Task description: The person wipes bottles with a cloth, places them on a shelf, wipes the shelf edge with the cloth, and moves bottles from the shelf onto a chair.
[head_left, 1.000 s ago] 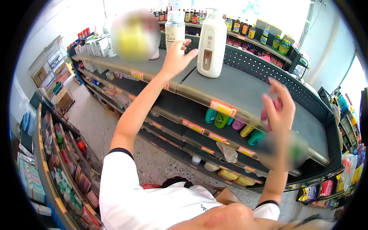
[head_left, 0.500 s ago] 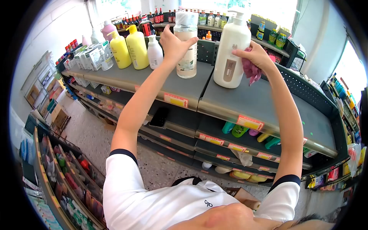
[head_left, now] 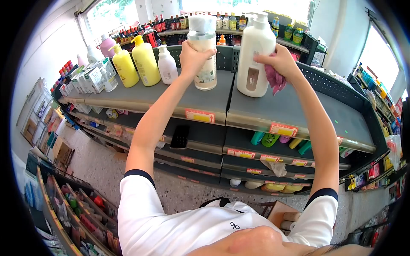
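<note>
My left hand [head_left: 193,59] is wrapped around a clear bottle [head_left: 206,76] with a flower label and a plastic-looking wrap over its top. The bottle stands upright on the grey top shelf [head_left: 205,101]. Just right of it stands a large white pump bottle [head_left: 253,55] with a brown label. My right hand [head_left: 282,65] grips a crumpled mauve cloth [head_left: 276,80], with its thumb against the side of the pump bottle. A small pale pump bottle [head_left: 167,66] is left of my left hand.
Two yellow pump bottles [head_left: 145,64] and several white boxes [head_left: 92,79] line the shelf's left end. Behind runs a rack of sauce bottles [head_left: 175,22]. A black phone [head_left: 180,136] lies on a lower shelf. Another stocked shelf [head_left: 77,205] is at lower left.
My left hand now wraps lower around the clear bottle, where its fingers were spread near the top. My right hand stays by the pump bottle with the cloth. The view has shifted slightly.
</note>
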Demonstrator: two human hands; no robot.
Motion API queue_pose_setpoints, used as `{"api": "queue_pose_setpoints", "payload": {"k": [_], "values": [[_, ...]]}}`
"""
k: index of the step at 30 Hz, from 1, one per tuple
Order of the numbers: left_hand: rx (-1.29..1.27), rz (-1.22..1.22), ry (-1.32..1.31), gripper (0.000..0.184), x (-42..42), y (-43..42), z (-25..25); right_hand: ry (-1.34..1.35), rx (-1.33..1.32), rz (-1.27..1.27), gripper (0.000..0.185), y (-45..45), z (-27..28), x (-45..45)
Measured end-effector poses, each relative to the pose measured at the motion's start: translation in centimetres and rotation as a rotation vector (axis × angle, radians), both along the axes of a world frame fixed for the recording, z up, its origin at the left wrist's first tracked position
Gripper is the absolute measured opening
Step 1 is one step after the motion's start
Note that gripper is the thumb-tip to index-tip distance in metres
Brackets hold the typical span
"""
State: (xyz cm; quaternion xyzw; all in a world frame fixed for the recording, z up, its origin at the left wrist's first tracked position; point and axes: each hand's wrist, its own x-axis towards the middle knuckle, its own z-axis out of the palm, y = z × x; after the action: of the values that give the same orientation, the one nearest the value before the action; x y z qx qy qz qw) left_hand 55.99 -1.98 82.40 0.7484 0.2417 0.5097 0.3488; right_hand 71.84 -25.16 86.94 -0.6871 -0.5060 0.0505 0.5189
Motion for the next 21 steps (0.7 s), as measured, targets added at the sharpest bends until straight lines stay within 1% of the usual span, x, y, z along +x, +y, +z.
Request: {"api": "queue_pose_setpoints", "payload": {"k": [2, 5, 9, 10, 12, 14, 15, 16, 17, 18, 19, 21], "values": [[0.051, 0.016, -0.039, 0.080, -0.7, -1.0, 0.1, -0.023, 0.089, -0.030, 0.053, -1.2, -0.5, -0.9], [0.112, -0.015, -0.147, 0.077, -1.6, -3.1, 0.2, -0.018, 0.157, -0.159, 0.052, -4.3, 0.4, -2.1], [0.114, -0.216, -0.305, 0.073, -2.2, -6.3, 1.8, 0.027, 0.238, -0.279, 0.046, -11.2, 3.1, -5.5], [0.111, -0.328, -0.351, 0.073, -2.1, -7.4, 2.2, 0.037, 0.279, -0.313, 0.046, -13.1, 3.3, -6.2], [0.098, -0.551, -0.445, 0.072, -1.6, -9.8, 2.9, 0.085, 0.252, -0.430, 0.047, -17.3, 4.4, -9.4], [0.006, -0.762, -0.429, 0.070, -2.0, -14.1, 3.8, 0.068, 0.266, -0.484, 0.042, -21.9, 4.5, -9.8], [-0.044, -0.870, -0.421, 0.070, -1.9, -16.2, 3.9, 0.026, 0.321, -0.532, 0.040, -24.4, 3.9, -9.7], [-0.053, -0.926, -0.401, 0.064, -1.4, -18.0, 3.6, -0.017, 0.375, -0.582, 0.038, -26.7, 3.3, -10.0], [-0.066, -0.984, -0.378, 0.059, -0.8, -19.7, 3.1, 0.023, 0.379, -0.688, 0.037, -29.0, 2.9, -11.2], [-0.081, -1.049, -0.351, 0.054, -0.2, -21.7, 2.5, -0.029, 0.362, -0.737, 0.037, -31.8, 1.9, -11.5], [-0.101, -1.110, -0.337, 0.053, 0.3, -24.1, 1.9, 0.045, 0.325, -0.766, 0.037, -34.6, 0.9, -12.4], [-0.193, -1.205, -0.186, 0.064, 2.0, -28.1, -0.4, 0.083, 0.271, -0.882, 0.037, -39.7, -1.3, -14.6]]}}
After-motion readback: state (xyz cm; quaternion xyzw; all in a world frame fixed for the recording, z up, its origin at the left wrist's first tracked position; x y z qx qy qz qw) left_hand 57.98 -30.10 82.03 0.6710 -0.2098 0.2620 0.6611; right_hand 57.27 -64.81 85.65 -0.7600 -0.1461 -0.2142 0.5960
